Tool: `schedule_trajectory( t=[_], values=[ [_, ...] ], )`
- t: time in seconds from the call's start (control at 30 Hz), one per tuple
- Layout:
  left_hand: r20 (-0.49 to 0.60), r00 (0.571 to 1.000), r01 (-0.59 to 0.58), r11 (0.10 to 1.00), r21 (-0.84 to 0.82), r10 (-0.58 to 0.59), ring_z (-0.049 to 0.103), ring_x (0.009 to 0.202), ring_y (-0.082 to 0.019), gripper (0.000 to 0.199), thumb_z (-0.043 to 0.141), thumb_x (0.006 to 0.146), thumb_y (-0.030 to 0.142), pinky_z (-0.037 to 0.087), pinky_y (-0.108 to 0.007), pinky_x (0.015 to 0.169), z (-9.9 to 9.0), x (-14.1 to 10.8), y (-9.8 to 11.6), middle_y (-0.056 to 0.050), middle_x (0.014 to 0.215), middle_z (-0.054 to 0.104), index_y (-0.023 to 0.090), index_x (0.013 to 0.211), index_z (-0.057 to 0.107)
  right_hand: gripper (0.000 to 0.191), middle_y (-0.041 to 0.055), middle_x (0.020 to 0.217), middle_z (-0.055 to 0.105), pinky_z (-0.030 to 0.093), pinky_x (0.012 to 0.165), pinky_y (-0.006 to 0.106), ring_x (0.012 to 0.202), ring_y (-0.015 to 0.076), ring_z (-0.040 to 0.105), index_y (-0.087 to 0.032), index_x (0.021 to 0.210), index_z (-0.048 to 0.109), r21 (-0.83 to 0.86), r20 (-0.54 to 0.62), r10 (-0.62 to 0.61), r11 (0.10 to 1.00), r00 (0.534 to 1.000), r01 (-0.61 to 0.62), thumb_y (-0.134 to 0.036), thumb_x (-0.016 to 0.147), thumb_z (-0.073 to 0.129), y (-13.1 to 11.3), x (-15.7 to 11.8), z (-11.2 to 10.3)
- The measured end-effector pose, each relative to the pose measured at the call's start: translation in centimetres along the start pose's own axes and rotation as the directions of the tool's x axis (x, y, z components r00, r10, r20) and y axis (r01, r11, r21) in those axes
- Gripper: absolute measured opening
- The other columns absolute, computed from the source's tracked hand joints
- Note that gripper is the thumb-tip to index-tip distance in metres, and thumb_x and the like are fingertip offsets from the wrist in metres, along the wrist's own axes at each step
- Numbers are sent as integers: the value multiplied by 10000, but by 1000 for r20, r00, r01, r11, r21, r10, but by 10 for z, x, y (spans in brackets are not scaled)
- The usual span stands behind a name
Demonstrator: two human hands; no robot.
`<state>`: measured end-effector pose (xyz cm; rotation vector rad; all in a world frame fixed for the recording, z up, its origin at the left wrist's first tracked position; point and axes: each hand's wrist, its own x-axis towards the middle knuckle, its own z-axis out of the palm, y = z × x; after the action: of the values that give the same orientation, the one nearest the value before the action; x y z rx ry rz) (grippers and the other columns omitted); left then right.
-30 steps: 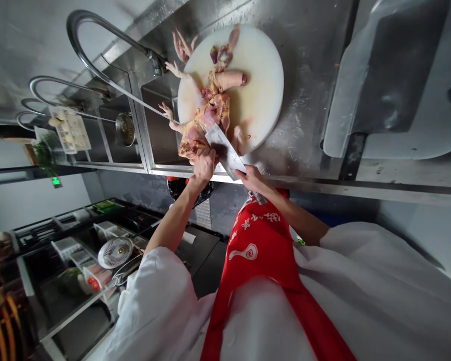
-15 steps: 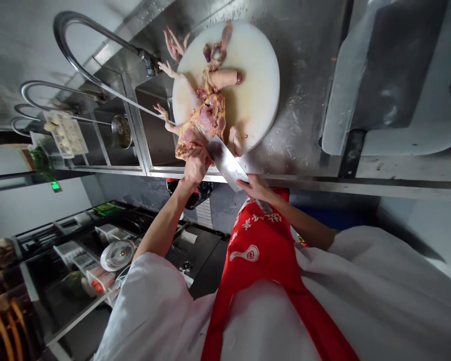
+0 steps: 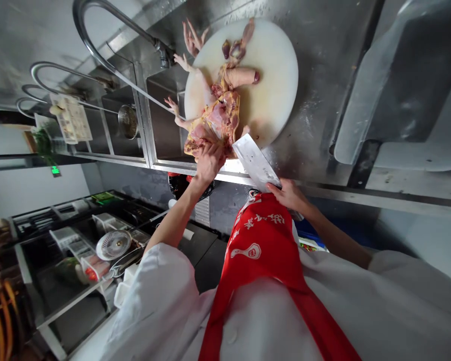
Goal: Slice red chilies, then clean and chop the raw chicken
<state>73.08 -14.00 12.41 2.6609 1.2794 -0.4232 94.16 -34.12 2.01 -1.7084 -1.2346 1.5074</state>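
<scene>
A partly cut raw chicken [image 3: 220,118] lies opened up on a round white cutting board [image 3: 276,95], its feet sticking out over the left rim. My left hand [image 3: 210,159] grips the chicken's near end, at the board's front edge. In my right hand [image 3: 287,194] is a cleaver [image 3: 257,163], held by its handle; the broad blade points up and left, its tip just right of the chicken and apart from the meat. Dark red organs [image 3: 235,49] and the neck stump [image 3: 242,76] lie toward the far side of the board.
Steel sinks [image 3: 165,118] with curved faucets [image 3: 108,10] line the counter to the left. A loose chicken foot [image 3: 193,39] rests beyond the board. At right, a translucent plastic sheet or lid [image 3: 364,95] covers part of the counter. A black-lined bin [image 3: 178,185] stands below the counter edge.
The cleaver has come out of the chicken and moved right, toward my body. My left hand stays on the chicken, its fingers shifted slightly. The view has shifted a little.
</scene>
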Motion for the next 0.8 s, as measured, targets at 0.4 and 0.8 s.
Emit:
schedule_trajectory(
  t=[0.4,0.8],
  values=[
    [107,988,-108,994,-14,109,610,1046,-296,195,503,975,181,469,-422,940,6,-7,-15,-158,1054,695,170,973,697,370,150,911,762,502,763,301,848,257,689,-131,973,718,-43,7,-4,999,1000,4,-444,974,521,-12,19,27],
    [63,994,-89,995,-39,91,593,990,-270,101,565,932,171,483,-385,857,4,-9,-19,-128,996,669,183,874,647,438,-26,564,557,467,527,308,447,160,500,-186,1173,619,309,212,69,941,975,-134,-548,1013,432,-42,59,59]
  ],
)
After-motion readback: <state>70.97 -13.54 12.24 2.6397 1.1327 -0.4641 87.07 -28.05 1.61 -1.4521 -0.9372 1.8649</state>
